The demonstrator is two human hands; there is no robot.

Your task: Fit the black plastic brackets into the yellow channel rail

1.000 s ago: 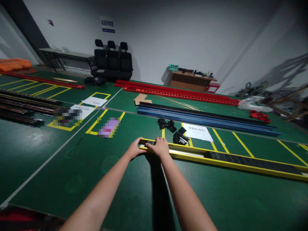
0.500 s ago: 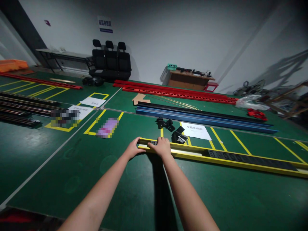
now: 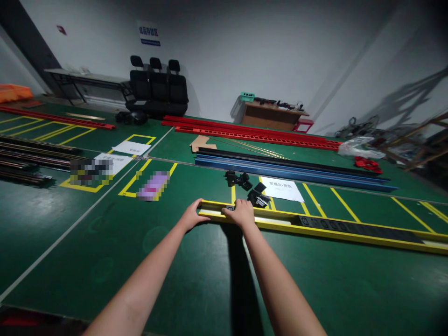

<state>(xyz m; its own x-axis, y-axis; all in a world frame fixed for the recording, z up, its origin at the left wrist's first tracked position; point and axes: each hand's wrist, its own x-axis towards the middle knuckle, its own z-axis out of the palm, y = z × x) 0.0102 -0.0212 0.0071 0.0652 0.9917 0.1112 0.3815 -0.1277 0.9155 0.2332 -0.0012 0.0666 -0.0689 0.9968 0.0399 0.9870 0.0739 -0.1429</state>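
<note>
A long yellow channel (image 3: 350,236) runs from the middle to the right edge, with a row of black modules (image 3: 367,230) inside its right part. My left hand (image 3: 192,216) grips the channel's left end, thumb on the near side and fingers at the far side. Farther right, my right hand (image 3: 241,213) is closed over a small black module (image 3: 230,208) in the channel, covering part of it. White inner surface shows on both sides of that module. Loose black parts (image 3: 259,196) lie just beyond the channel.
Behind the channel are a paper sign (image 3: 283,189), blue rails (image 3: 297,172) and red rails (image 3: 259,135). Dark rails (image 3: 35,156) lie at left, near a blurred purple item (image 3: 153,185). Black seats (image 3: 159,91) and a wooden table (image 3: 269,116) stand by the wall.
My right hand and the small module beneath it have moved right along the channel, away from its left end. My left hand keeps its hold on the end. The view has shifted slightly.
</note>
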